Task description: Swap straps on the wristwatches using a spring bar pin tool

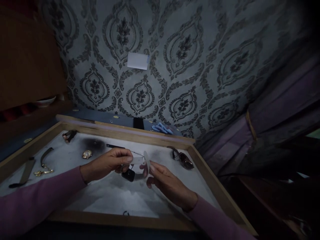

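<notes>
My left hand (120, 160) pinches a pale watch strap (137, 160) between thumb and fingers. My right hand (166, 183) holds the upright curved part of this pale band, close to my left fingertips. Just below the hands is a black square watch face (128, 175); whether it joins the strap I cannot tell. Behind the left hand lies a dark-handled tool (115, 146), its thin shaft pointing right, apparently a screwdriver. Left of my hand, a gold round watch face (87, 154) rests on the white surface.
A wooden-rimmed tray (125, 131) surrounds the work. In it lie a dark-strapped watch (69, 136), a strap with gold parts (46, 160), an olive strap (26, 171), sunglasses (185, 160) and a small black piece (126, 213). A blue cloth (162, 128) sits at the back rim.
</notes>
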Demonstrator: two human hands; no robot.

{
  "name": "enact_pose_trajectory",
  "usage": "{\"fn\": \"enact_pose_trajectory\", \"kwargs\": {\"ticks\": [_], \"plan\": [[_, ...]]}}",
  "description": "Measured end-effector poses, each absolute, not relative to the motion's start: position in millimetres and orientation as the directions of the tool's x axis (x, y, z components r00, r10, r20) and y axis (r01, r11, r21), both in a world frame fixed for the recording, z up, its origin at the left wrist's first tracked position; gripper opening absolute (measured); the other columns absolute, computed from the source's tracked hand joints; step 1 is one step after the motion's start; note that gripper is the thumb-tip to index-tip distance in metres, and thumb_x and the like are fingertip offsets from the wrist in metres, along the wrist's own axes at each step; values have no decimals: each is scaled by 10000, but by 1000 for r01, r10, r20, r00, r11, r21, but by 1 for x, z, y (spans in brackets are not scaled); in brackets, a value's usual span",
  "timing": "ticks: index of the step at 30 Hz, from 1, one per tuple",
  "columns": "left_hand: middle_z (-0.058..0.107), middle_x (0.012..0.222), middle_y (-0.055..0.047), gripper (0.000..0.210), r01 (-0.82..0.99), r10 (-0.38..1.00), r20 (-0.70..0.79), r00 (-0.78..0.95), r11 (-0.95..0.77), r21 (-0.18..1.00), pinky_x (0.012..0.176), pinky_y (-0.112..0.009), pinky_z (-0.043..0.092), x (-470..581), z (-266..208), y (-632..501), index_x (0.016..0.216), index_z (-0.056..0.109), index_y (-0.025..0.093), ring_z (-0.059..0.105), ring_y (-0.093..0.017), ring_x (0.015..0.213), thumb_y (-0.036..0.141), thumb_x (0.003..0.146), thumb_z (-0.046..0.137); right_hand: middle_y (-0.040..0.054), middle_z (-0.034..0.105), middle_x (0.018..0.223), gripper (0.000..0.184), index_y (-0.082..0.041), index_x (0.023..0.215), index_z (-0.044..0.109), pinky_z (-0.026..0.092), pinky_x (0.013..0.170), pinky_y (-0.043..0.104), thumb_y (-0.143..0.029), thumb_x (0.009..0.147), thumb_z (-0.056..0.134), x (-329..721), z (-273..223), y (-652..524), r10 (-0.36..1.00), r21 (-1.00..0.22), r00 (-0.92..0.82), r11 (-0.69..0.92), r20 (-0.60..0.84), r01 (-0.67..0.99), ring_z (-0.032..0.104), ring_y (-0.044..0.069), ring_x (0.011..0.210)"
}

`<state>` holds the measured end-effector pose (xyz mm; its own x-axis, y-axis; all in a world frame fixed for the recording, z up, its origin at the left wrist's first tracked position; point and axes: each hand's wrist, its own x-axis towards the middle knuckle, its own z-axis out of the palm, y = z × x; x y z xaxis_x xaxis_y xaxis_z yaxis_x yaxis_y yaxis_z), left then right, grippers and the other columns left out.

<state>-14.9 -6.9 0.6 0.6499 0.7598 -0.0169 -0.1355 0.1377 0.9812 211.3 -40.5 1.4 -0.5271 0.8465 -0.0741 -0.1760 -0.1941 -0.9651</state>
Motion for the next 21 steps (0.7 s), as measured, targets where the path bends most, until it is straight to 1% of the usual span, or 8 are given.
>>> {"fn": "enact_pose_trajectory", "kwargs": {"ticks": [3, 5, 8, 12, 18, 20, 21], "plan": [[482, 603, 30, 285, -188, 749, -13, 662, 183, 965, 520, -221, 236, -14, 0, -8, 757, 567, 142, 363, -83, 544, 396, 851, 652, 13, 596, 770, 349, -153, 842, 658, 381, 493, 174, -501, 858, 649, 211, 0, -40, 829, -949, -555, -224, -65, -223, 467, 61, 550], [475, 603, 31, 264, -236, 750, -29, 661, 243, 941, 529, -218, 252, -14, 1, -9, 741, 548, 148, 368, -87, 553, 365, 845, 656, 19, 633, 745, 331, -151, 818, 638, 350, 463, 174, -479, 862, 656, 210, -1, -40, 831, -928, -552, -258, -72, -267, 441, 48, 488], [463, 599, 30, 255, -284, 757, -44, 652, 298, 911, 536, -218, 268, -14, 4, -11, 718, 520, 153, 367, -90, 557, 335, 834, 655, 27, 657, 715, 307, -142, 802, 632, 375, 496, 176, -438, 836, 704, 211, 1, -40, 830, -906, -547, -307, -105, -291, 494, 55, 505], [452, 592, 32, 246, -318, 768, -46, 639, 317, 893, 536, -220, 273, -15, 5, -10, 714, 510, 158, 373, -97, 565, 324, 810, 665, 36, 664, 722, 311, -123, 773, 641, 392, 509, 180, -418, 817, 728, 212, 2, -40, 812, -900, -570, -337, -129, -276, 534, 58, 518], [453, 587, 38, 268, -234, 734, -60, 676, 292, 927, 540, -230, 258, -14, 0, -8, 696, 509, 160, 355, -95, 552, 352, 805, 661, 26, 653, 731, 315, -132, 776, 622, 387, 504, 188, -428, 825, 718, 212, 0, -41, 800, -919, -590, -308, -111, -245, 528, 58, 521], [450, 583, 42, 272, -167, 718, -66, 693, 249, 954, 544, -236, 253, -12, 0, -9, 685, 522, 159, 355, -96, 548, 361, 801, 660, 22, 648, 726, 318, -138, 783, 607, 380, 500, 189, -435, 831, 709, 212, -2, -41, 797, -937, -596, -277, -100, -213, 511, 55, 515], [448, 576, 44, 265, -120, 708, -75, 702, 222, 968, 545, -239, 251, -11, 0, -10, 688, 537, 157, 352, -96, 545, 365, 801, 658, 16, 647, 718, 310, -145, 817, 604, 375, 494, 189, -436, 832, 708, 211, -2, -41, 797, -946, -597, -256, -90, -200, 502, 56, 510]]}}
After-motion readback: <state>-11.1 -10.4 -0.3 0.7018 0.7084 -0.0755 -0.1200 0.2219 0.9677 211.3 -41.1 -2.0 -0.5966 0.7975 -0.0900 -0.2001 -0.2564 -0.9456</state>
